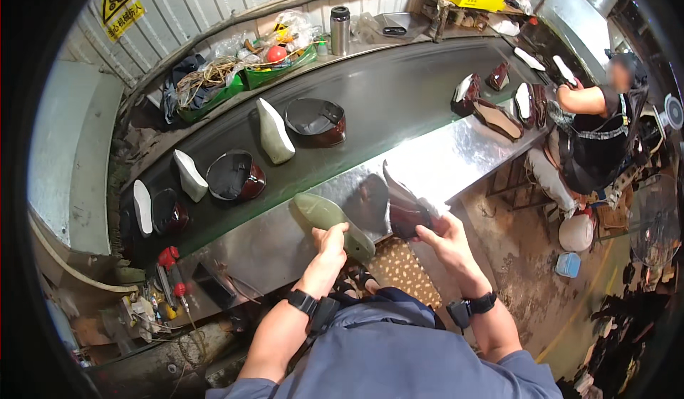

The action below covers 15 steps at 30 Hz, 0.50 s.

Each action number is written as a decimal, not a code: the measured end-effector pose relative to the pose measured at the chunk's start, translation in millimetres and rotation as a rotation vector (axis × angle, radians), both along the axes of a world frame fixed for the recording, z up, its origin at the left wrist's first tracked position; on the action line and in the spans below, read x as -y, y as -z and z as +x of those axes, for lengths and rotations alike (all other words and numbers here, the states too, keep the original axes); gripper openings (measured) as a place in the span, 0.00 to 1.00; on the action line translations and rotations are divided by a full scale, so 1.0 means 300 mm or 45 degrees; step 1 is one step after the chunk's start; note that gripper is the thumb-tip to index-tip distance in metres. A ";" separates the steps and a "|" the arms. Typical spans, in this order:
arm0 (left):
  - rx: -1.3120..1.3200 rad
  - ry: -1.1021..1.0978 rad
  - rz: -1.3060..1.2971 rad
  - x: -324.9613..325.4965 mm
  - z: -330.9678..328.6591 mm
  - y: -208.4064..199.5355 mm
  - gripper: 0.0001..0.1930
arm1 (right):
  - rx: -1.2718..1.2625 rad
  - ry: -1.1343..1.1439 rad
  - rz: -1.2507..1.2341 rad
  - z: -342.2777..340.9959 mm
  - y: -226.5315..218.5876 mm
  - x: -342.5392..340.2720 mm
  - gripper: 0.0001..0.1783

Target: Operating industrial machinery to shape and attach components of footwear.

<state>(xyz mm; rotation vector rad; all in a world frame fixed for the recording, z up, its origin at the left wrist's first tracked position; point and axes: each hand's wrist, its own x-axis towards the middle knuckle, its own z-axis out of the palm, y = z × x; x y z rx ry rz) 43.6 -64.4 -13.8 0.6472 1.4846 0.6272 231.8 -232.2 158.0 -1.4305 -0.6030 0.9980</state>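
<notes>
My left hand (329, 246) is closed on the edge of a pale green shoe last (324, 217), which lies tilted low over the metal ledge. My right hand (450, 241) pinches a glossy dark red shoe upper (407, 210) by its side, to the right of the last. A dark reflection or shadow shows on the ledge between the two. On the belt beyond, a pale last (275, 134) sits beside a round dark red upper (329, 132) with black lining. Further left are another last (189, 176) and upper (251, 179).
The dark conveyor belt (385, 85) runs behind the shiny metal ledge (442, 160). A red-handled tool (169, 258) lies at the left end. A steel flask (340, 32) stands at the back. At right a seated co-worker (598, 128) handles a shoe part near several dark red shoes (499, 119).
</notes>
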 end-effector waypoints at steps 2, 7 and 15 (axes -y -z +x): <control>0.182 0.172 0.301 0.033 0.045 -0.318 0.31 | -0.042 -0.045 0.090 -0.004 -0.041 -0.012 0.19; 1.153 0.470 0.087 0.091 -0.056 -0.652 0.18 | -0.150 -0.434 -0.078 -0.135 -0.275 -0.120 0.29; 0.983 0.067 0.406 0.132 -0.201 -0.913 0.15 | 0.707 -0.733 0.112 -0.239 -0.318 -0.160 0.27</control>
